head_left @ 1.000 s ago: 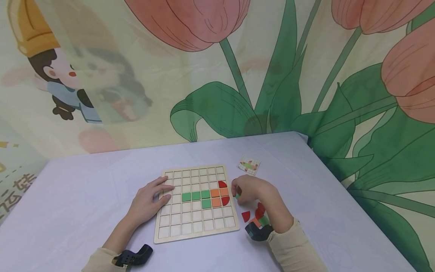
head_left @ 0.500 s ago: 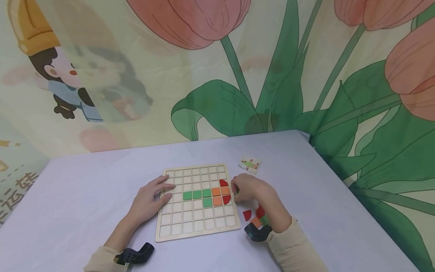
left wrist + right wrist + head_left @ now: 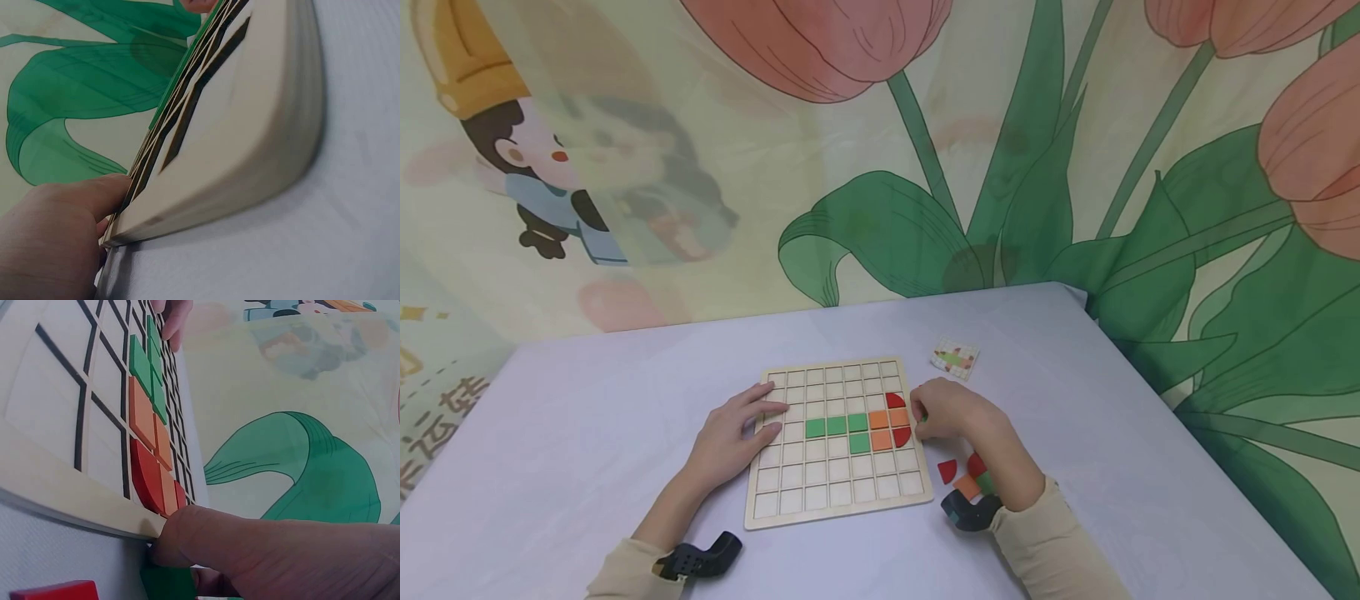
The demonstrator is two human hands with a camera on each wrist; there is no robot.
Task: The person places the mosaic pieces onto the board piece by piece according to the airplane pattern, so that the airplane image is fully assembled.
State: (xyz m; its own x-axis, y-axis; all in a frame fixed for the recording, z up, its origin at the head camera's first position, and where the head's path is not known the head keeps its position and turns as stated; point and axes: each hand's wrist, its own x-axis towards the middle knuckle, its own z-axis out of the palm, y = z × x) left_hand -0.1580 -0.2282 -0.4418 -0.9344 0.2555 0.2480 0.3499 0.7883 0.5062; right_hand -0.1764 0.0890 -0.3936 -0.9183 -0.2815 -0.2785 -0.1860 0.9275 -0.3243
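Observation:
A square wooden grid board (image 3: 837, 487) lies on the table, with green square tiles (image 3: 837, 426), orange square tiles (image 3: 880, 440) and red rounded tiles (image 3: 902, 436) set in its cells. My left hand (image 3: 733, 433) rests on the board's left edge with its fingers extended; its thumb (image 3: 109, 192) touches the rim in the left wrist view. Just past the opposite edge, my right hand (image 3: 955, 408) pinches a green tile (image 3: 169, 582) between thumb and fingers. Most of that tile is hidden by the hand in the head view.
Beside the right wrist lie loose tiles: a red one (image 3: 947, 472), an orange one (image 3: 967, 487), another red one (image 3: 976, 463) and a green one (image 3: 985, 483). A small pattern card (image 3: 955, 358) sits behind the right hand. A printed cloth backdrop (image 3: 880, 233) hangs behind the table.
The right hand stays beside the board's right edge, its fingers drawn in a little so less of the green tile shows. The left hand keeps its place on the board.

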